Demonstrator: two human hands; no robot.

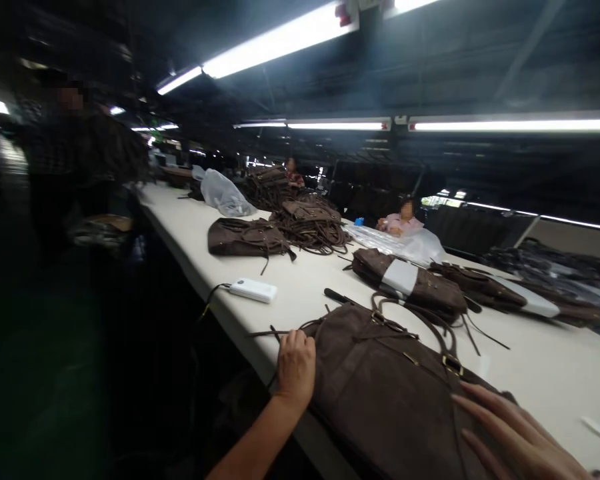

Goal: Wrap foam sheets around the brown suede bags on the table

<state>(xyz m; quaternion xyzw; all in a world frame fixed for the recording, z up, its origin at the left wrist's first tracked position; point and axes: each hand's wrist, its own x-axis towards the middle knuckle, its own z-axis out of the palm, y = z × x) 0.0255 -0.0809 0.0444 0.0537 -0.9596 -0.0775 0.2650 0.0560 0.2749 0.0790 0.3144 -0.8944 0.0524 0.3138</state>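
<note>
A dark brown handbag [375,387] lies flat at the near edge of the white table, its two handles and brass-coloured buckles toward the far side. My left hand [297,365] is closed at the bag's left end, fingers curled over its edge beside a thin dark strap. On the bag's right part rests my right hand [510,427], its fingers stretched out and apart. Just beyond the handles is another brown bag [433,290] with a white paper band [400,278] around it. A dark-handled tool [336,295] lies partly behind the near bag.
On the white table [300,287] are a white power bank [253,290] with a cable, another brown bag [245,237], a heap of brown bags and straps [310,223], and clear plastic bags [225,193]. One person stands at far left; others are across the table.
</note>
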